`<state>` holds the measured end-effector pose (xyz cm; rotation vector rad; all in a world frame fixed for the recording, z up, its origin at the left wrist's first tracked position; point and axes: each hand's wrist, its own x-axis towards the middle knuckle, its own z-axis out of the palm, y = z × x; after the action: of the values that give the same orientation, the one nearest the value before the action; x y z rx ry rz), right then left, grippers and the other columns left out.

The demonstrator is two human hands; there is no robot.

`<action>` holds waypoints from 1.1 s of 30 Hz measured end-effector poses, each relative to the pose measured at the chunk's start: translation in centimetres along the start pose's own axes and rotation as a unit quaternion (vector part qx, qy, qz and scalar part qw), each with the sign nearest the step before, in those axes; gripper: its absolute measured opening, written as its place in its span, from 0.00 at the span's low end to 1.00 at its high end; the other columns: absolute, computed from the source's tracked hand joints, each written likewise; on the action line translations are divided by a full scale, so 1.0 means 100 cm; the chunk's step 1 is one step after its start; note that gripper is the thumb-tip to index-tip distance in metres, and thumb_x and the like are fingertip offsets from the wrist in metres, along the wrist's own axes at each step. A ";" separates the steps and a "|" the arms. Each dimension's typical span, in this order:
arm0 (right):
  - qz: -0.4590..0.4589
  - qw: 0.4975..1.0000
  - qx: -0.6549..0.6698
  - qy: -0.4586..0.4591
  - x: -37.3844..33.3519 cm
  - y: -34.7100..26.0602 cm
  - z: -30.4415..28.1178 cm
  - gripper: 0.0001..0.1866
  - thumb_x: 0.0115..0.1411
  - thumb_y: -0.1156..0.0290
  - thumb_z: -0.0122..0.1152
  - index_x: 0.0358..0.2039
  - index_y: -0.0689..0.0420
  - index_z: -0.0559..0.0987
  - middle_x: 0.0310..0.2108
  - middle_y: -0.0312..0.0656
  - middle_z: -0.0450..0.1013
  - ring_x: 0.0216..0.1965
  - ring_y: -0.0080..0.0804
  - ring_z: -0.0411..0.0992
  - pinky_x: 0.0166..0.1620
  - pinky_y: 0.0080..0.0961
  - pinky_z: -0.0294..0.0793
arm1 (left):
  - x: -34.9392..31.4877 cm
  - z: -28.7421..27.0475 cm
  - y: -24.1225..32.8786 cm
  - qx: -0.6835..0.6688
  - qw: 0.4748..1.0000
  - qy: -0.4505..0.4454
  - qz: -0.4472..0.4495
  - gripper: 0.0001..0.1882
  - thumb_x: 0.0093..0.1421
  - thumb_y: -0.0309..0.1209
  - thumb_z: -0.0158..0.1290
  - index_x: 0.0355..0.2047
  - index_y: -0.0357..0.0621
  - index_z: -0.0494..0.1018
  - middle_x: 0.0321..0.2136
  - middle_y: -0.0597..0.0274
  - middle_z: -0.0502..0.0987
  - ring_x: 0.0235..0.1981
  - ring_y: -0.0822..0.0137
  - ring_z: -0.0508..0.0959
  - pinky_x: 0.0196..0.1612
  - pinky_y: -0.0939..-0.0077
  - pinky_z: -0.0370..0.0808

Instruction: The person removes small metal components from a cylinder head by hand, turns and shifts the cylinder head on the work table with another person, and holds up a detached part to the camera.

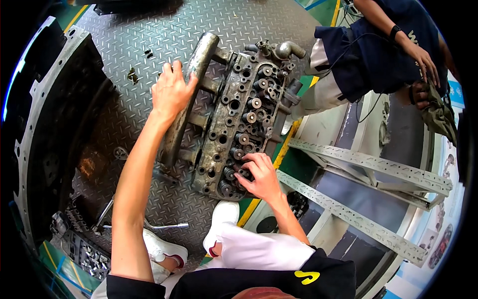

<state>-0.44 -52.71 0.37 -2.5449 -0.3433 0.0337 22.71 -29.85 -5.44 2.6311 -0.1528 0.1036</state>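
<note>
A greasy metal cylinder head (222,132) lies on the plate floor, with a row of valve springs (250,117) along its right half. Bolted to its left side is a long tubular manifold (175,130). My left hand (171,92) lies at the manifold's upper left edge, fingers spread, thumb against the tube. At the near end of the spring row, my right hand (261,177) has its thumb and fingers closed around a valve spring; the fingertips partly hide it.
A large dark casting with a pale flange (37,107) stands at the left. Wrenches (167,226) lie near my feet, beside a tray of metal parts (82,249). At the right are a perforated metal frame (358,219) and another person (368,55) holding a dark cloth (438,112).
</note>
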 end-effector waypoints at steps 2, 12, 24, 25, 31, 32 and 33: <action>0.005 1.000 0.000 0.003 0.004 0.003 -0.008 0.16 0.46 0.66 0.73 0.29 0.60 0.75 0.41 0.45 0.73 0.44 0.46 0.70 0.47 0.38 0.68 | -0.001 0.000 0.003 0.019 1.000 0.007 -0.003 0.24 0.62 0.49 0.47 0.45 0.41 0.66 0.37 0.46 0.71 0.36 0.44 0.79 0.34 0.47 0.76; 0.014 1.000 0.011 0.010 -0.001 -0.001 -0.008 0.13 0.49 0.70 0.71 0.29 0.62 0.77 0.41 0.45 0.73 0.44 0.46 0.70 0.47 0.37 0.70 | -0.004 0.004 0.014 0.125 0.992 0.008 -0.018 0.24 0.62 0.51 0.46 0.37 0.39 0.71 0.29 0.44 0.78 0.32 0.47 0.81 0.32 0.51 0.79; 0.075 0.995 0.018 0.069 -0.009 0.001 0.001 0.11 0.51 0.72 0.69 0.28 0.62 0.74 0.43 0.45 0.72 0.46 0.45 0.69 0.47 0.38 0.70 | -0.010 -0.013 0.048 0.082 0.996 0.023 0.012 0.22 0.63 0.48 0.47 0.36 0.38 0.71 0.26 0.46 0.78 0.29 0.48 0.81 0.33 0.54 0.78; 0.069 0.995 0.015 0.065 -0.008 0.002 0.002 0.12 0.51 0.71 0.69 0.28 0.62 0.74 0.44 0.45 0.72 0.46 0.45 0.69 0.48 0.38 0.70 | -0.009 -0.002 0.032 0.085 0.996 0.029 0.006 0.22 0.63 0.48 0.47 0.36 0.37 0.71 0.27 0.45 0.78 0.30 0.47 0.80 0.34 0.53 0.77; 0.014 1.000 -0.010 0.008 -0.010 -0.008 -0.008 0.12 0.50 0.69 0.70 0.31 0.60 0.76 0.47 0.44 0.71 0.47 0.45 0.69 0.49 0.39 0.70 | -0.010 0.004 0.008 0.063 0.998 0.010 -0.020 0.23 0.65 0.49 0.45 0.37 0.37 0.68 0.30 0.42 0.78 0.32 0.42 0.79 0.36 0.49 0.76; 0.004 1.000 -0.012 -0.005 -0.010 -0.007 -0.011 0.13 0.49 0.69 0.70 0.32 0.60 0.77 0.47 0.44 0.71 0.48 0.45 0.69 0.49 0.39 0.70 | -0.009 0.004 0.009 0.058 0.998 0.012 -0.021 0.23 0.65 0.49 0.45 0.37 0.37 0.68 0.30 0.42 0.78 0.32 0.42 0.80 0.35 0.49 0.76; 0.000 1.000 -0.012 -0.005 -0.010 -0.004 -0.012 0.13 0.49 0.68 0.70 0.32 0.59 0.78 0.47 0.44 0.71 0.48 0.44 0.69 0.49 0.39 0.70 | -0.009 0.003 0.009 0.060 0.998 0.013 -0.022 0.23 0.65 0.49 0.45 0.37 0.37 0.68 0.30 0.42 0.78 0.32 0.42 0.80 0.35 0.49 0.76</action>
<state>-1.43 -53.25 1.56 -2.5700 -0.3490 0.0419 21.70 -30.73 -5.33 2.7505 -0.0818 0.1349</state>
